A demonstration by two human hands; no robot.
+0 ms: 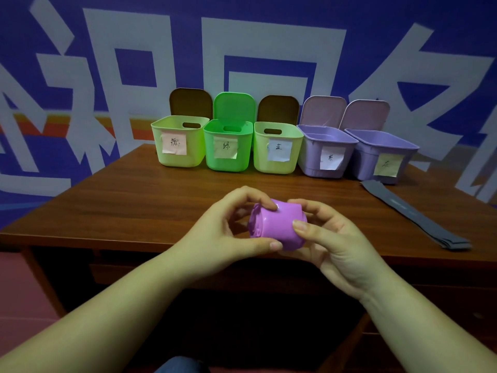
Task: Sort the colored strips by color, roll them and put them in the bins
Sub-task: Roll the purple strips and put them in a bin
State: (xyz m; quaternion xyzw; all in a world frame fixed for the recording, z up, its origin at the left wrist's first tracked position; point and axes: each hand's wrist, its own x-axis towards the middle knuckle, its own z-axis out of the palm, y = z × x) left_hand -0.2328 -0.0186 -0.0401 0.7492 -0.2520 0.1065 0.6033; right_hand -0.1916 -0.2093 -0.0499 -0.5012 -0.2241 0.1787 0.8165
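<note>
While the purple roll [277,224] is held above the near edge of the wooden table [129,200], it is pinched from both ends: the left hand [223,227] grips its left end, the right hand [330,238] its right end, fingers curled round it. Its long axis is seen to run from nine to three o'clock. The purple-labelled bin [326,152] is found at about one o'clock from the roll, so the right hand is judged nearer. Grey strips [414,214] are left lying at three o'clock.
</note>
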